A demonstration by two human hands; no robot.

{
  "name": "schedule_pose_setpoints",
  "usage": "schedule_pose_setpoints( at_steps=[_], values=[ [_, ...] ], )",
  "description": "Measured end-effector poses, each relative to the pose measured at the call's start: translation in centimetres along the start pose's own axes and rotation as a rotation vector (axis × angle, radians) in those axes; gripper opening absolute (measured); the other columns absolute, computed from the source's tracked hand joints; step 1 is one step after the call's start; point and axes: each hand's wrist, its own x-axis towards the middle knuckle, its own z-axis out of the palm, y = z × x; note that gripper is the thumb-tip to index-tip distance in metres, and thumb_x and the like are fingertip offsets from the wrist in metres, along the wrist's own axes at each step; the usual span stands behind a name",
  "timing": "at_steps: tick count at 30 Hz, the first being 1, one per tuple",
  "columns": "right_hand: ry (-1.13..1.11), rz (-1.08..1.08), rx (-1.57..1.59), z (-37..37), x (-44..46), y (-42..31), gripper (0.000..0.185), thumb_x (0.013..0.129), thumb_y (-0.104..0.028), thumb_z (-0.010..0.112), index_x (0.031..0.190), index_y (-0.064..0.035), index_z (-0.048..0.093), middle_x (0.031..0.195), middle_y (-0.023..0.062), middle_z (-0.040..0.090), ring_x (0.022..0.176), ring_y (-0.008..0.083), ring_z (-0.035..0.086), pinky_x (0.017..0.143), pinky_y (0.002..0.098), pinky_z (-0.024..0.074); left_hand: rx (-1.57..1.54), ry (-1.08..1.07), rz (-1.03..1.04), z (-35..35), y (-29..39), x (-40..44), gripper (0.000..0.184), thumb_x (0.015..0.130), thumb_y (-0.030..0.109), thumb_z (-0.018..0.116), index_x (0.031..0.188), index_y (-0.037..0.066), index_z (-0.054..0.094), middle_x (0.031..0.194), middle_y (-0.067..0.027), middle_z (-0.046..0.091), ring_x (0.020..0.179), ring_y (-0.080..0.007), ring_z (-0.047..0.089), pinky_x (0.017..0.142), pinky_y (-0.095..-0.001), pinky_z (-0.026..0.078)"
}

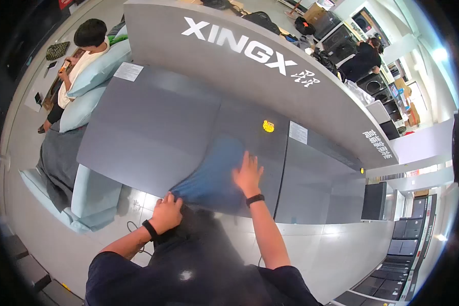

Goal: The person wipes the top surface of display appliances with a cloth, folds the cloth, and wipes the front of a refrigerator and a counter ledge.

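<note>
A blue piece of cloth (214,176) lies spread over the dark grey top of a chest freezer (153,120), near its front edge. What kind of cloth it is, I cannot tell. My left hand (167,212) is at the cloth's near left corner, with fingers curled over and closed on it. On the cloth's right side, my right hand (248,176) rests with its fingers stretched out and spread. Both wrists have dark bands.
A sign board (229,56) rises behind the freezers. A second freezer top (316,183) adjoins on the right. To the left stands a light blue sofa (94,196) with a seated person (81,61). Another person (362,58) is at the back right.
</note>
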Motion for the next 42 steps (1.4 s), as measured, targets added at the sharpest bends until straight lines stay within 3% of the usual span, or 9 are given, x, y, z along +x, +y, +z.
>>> schedule_pose_setpoints(
  at_steps=[10,14,23,29,33,34,37,38,42],
  values=[
    [-0.232,-0.077,-0.102,-0.2,15.1,-2.0,0.081,0.097,-0.058,0.048,0.158,-0.0102,0.027,0.153,0.0319,0.036,0.15,0.0443,0.023,0.115,0.0668,0.0194,-0.141,0.176,-0.418,-2.1,-1.5,1.1,0.042,0.078,0.019,0.066,0.115,0.003,0.054,0.113,-0.026,0.056,0.096,-0.0415,0.063,0.077,-0.0502,0.055],
    [-0.219,-0.06,-0.102,-0.1,20.4,-0.9,0.088,0.094,-0.062,0.053,0.159,-0.0106,0.023,0.155,0.0285,0.036,0.15,0.0415,0.024,0.115,0.0665,0.0187,-0.065,0.143,-0.265,-0.9,1.7,4.4,0.067,0.077,0.019,0.067,0.139,0.006,0.047,0.126,-0.03,0.051,0.126,-0.0514,0.048,0.089,-0.0567,0.054],
    [-0.2,0.118,-0.046,-0.5,26.8,1.0,0.1,0.086,-0.066,0.061,0.157,-0.0046,0.027,0.156,0.0233,0.037,0.148,0.0364,0.027,0.115,0.0645,0.0196,0.009,-0.058,-0.163,-1.4,6.7,9.0,0.065,0.085,0.025,0.065,0.145,0.009,0.044,0.121,-0.0246,0.055,0.111,-0.0414,0.058,0.087,-0.0517,0.053],
    [-0.219,0.155,-0.074,-1.4,28.4,1.6,0.097,0.087,-0.068,0.057,0.158,-0.0082,0.028,0.158,0.0246,0.034,0.15,0.0366,0.025,0.116,0.063,0.02,-0.147,0.091,-0.235,-0.1,6.4,10.9,0.061,0.087,0.025,0.063,0.143,0.008,0.047,0.124,-0.0272,0.055,0.111,-0.0437,0.058,0.091,-0.0549,0.051],
    [-0.239,0.046,-0.022,-2.8,29.0,2.4,0.086,0.087,-0.065,0.059,0.152,-0.0104,0.041,0.144,0.0239,0.052,0.137,0.0383,0.045,0.109,0.0543,0.0359,-0.221,0.403,-0.328,2.1,4.0,12.0,0.04,0.088,0.015,0.061,0.125,0.003,0.055,0.118,-0.0236,0.057,0.108,-0.0435,0.058,0.09,-0.0502,0.05],
    [-0.166,0.002,-0.006,-2.4,28.8,3.0,0.075,0.09,-0.054,0.057,0.15,-0.0107,0.044,0.132,0.023,0.062,0.125,0.0382,0.058,0.104,0.0516,0.042,-0.14,0.422,-0.276,2.6,3.3,11.9,0.028,0.089,0.016,0.062,0.114,0.003,0.059,0.111,-0.0197,0.06,0.102,-0.0412,0.059,0.087,-0.0503,0.049],
    [-0.231,0.001,0.047,-2.8,26.9,3.1,0.065,0.092,-0.04,0.053,0.149,-0.0107,0.045,0.121,0.022,0.068,0.113,0.0374,0.065,0.099,0.054,0.0446,-0.085,0.367,-0.088,1.5,2.5,11.1,0.02,0.09,0.016,0.062,0.105,0.003,0.061,0.105,-0.0183,0.061,0.096,-0.0405,0.058,0.083,-0.0499,0.048],
    [-0.17,-0.091,-0.025,-2.4,25.4,2.8,0.06,0.089,-0.03,0.052,0.146,-0.0107,0.049,0.106,0.0212,0.073,0.098,0.038,0.07,0.089,0.0533,0.0508,-0.099,0.406,-0.081,2.4,1.8,10.8,0.018,0.091,0.018,0.063,0.101,0.003,0.061,0.102,-0.0181,0.061,0.092,-0.0396,0.057,0.08,-0.0501,0.047],
    [-0.056,-0.223,-0.004,-1.7,18.9,1.2,0.057,0.083,-0.025,0.06,0.137,-0.0066,0.054,0.098,0.0215,0.072,0.09,0.0367,0.071,0.077,0.0513,0.0541,-0.283,0.468,-0.272,3.2,1.2,11.1,0.025,0.093,0.024,0.064,0.106,0.003,0.062,0.104,-0.019,0.06,0.096,-0.0406,0.058,0.083,-0.0492,0.048]
  ],
)
